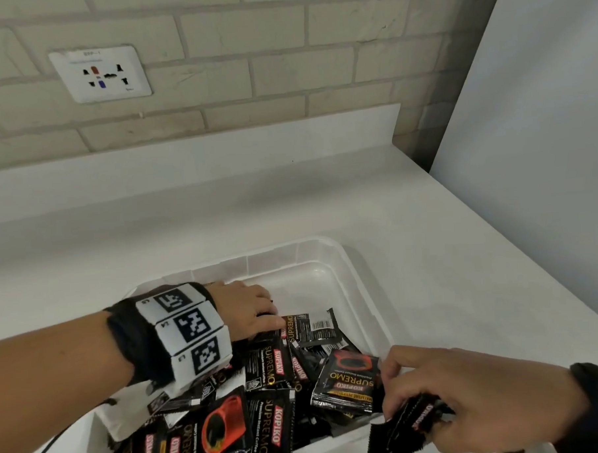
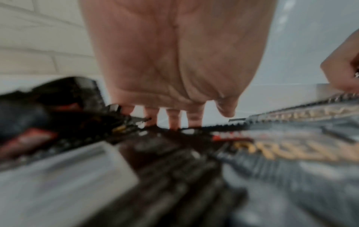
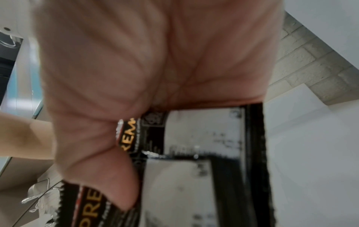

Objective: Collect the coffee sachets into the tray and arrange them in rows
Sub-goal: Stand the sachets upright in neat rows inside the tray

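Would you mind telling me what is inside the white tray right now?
The white tray holds a jumbled pile of black coffee sachets, with the left hand resting on them. Its far corner is bare; anything beneath the pile is hidden.

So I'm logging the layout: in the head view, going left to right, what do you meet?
Wall socket → marker wristband → left hand → heap of coffee sachets in the tray → right hand, holding sachets.
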